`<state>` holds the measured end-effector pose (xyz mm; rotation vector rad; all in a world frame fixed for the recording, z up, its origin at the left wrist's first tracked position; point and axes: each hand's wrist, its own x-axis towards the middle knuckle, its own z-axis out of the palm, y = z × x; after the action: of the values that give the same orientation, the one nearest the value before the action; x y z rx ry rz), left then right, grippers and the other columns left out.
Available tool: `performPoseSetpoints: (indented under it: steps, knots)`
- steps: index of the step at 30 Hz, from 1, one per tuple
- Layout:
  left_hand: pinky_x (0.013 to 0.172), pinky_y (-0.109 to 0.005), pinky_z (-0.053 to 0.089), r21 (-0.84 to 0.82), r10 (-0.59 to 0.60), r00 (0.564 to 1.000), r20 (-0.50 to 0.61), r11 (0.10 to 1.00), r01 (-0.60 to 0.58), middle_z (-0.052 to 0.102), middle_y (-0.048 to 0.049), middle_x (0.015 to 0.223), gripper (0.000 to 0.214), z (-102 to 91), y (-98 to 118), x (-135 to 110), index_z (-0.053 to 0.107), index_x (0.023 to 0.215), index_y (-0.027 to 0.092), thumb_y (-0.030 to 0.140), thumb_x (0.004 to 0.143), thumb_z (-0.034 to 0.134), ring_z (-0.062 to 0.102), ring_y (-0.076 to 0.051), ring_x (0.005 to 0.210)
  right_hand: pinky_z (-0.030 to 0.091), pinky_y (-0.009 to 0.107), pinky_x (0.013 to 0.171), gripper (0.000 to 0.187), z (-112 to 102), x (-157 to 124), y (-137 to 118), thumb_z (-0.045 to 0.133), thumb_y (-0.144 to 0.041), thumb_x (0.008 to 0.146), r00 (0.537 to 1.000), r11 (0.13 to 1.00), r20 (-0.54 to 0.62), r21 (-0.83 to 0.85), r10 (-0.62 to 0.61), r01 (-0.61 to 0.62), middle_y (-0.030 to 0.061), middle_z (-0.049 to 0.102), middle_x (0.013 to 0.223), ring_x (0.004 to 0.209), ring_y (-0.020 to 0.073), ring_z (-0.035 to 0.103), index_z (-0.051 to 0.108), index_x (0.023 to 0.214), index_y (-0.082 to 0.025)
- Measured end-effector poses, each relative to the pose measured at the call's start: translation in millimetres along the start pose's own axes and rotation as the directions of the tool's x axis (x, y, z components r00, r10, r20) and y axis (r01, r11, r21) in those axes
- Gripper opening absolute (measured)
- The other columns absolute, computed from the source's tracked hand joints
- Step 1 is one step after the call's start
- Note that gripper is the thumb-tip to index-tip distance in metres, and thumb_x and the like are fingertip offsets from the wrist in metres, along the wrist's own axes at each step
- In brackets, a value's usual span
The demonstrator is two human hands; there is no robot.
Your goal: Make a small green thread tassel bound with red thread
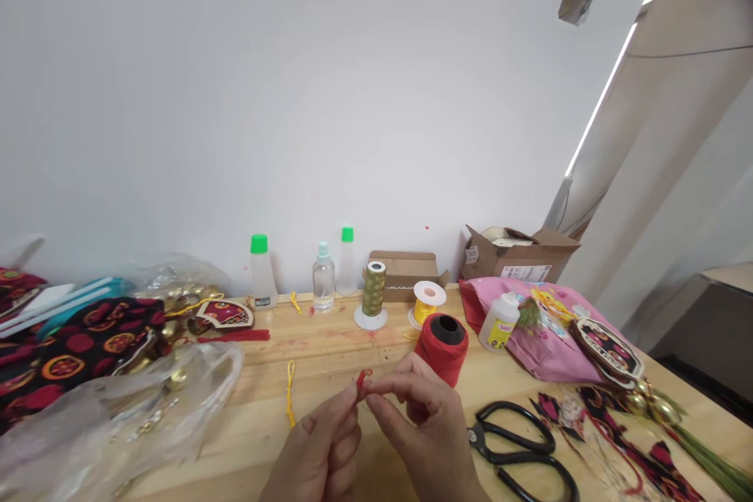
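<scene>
A small piece of red thread, looped at its top, stands up between my fingertips at the lower middle of the head view. My left hand pinches it between thumb and forefinger, its other fingers curled in. From the other side my right hand comes in with thumb and forefinger close together at the thread. Just behind my right hand stands a red thread spool with a black core. Black-handled scissors lie right of my right hand. Left of my left hand is a yellow cord.
Along the wall stand a green-capped bottle, a clear bottle, an olive thread spool and a yellow thread spool. A glue bottle leans by a pink bag. Plastic bags with bells lie left; fabric scraps right.
</scene>
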<state>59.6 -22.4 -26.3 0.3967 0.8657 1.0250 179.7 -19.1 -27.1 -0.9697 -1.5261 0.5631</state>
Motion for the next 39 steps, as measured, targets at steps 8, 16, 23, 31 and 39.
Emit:
performPoseSetpoints:
  steps: [8, 16, 23, 31, 39]
  knots:
    - [0.031, -0.012, 0.008, -0.046, 0.043, 0.997, -0.066, 0.998, -0.046, 0.024, 0.0141, 0.037, 0.046, 9.4, 1.6, -8.5, 0.043, 0.046, 0.016, 0.042, 0.037, 0.080, 0.009, 0.000, 0.036, 0.042, 0.024, 0.051, 0.009, 7.5, 0.6, -1.1, 0.061, -0.018, 0.068, 0.994, 0.986, -0.032, 0.130, 0.107, -0.102, 0.0034, 0.056, 0.065, 0.060, 0.0139, 0.049, 0.069, 0.073, -0.018]
    - [0.031, -0.011, 0.013, -0.045, 0.091, 0.990, -0.104, 0.994, -0.096, 0.028, 0.0124, 0.040, 0.043, 10.4, -1.1, -6.9, 0.053, 0.051, 0.014, 0.042, 0.034, 0.080, 0.013, -0.001, 0.038, 0.038, 0.024, 0.048, 0.009, 9.3, -0.5, 0.3, 0.062, -0.021, 0.068, 0.989, 0.983, -0.030, 0.123, 0.142, -0.137, 0.0032, 0.055, 0.064, 0.058, 0.0138, 0.048, 0.069, 0.073, -0.019]
    - [0.033, -0.010, 0.017, -0.015, 0.112, 0.989, -0.099, 0.993, -0.114, 0.027, 0.0112, 0.045, 0.037, 11.9, -2.3, -7.9, 0.056, 0.053, 0.014, 0.039, 0.039, 0.080, 0.017, -0.001, 0.040, 0.034, 0.022, 0.046, 0.006, 9.4, 1.4, -2.9, 0.061, -0.020, 0.068, 0.984, 0.981, -0.038, 0.088, 0.175, -0.171, 0.0006, 0.050, 0.061, 0.057, 0.0126, 0.045, 0.066, 0.068, -0.019]
    - [0.033, -0.012, 0.013, 0.006, 0.124, 0.989, -0.086, 0.992, -0.124, 0.024, 0.0126, 0.043, 0.039, 10.6, -4.4, -6.8, 0.047, 0.049, 0.016, 0.039, 0.043, 0.078, 0.012, -0.002, 0.040, 0.038, 0.023, 0.049, 0.009, 6.7, 3.0, -5.7, 0.055, -0.017, 0.069, 0.993, 0.992, -0.054, -0.055, 0.109, -0.112, 0.0003, 0.048, 0.060, 0.057, 0.0126, 0.047, 0.064, 0.066, -0.016]
    - [0.036, -0.016, 0.010, 0.123, 0.159, 0.985, -0.065, 0.981, -0.150, 0.023, 0.0127, 0.042, 0.041, 5.6, -5.7, -5.2, 0.040, 0.049, 0.019, 0.046, 0.052, 0.071, 0.009, -0.004, 0.041, 0.039, 0.021, 0.048, 0.011, 0.9, 5.5, -9.6, 0.056, -0.010, 0.065, 0.997, 0.963, -0.053, -0.263, -0.064, 0.048, -0.0005, 0.048, 0.057, 0.053, 0.0111, 0.047, 0.065, 0.066, -0.016]
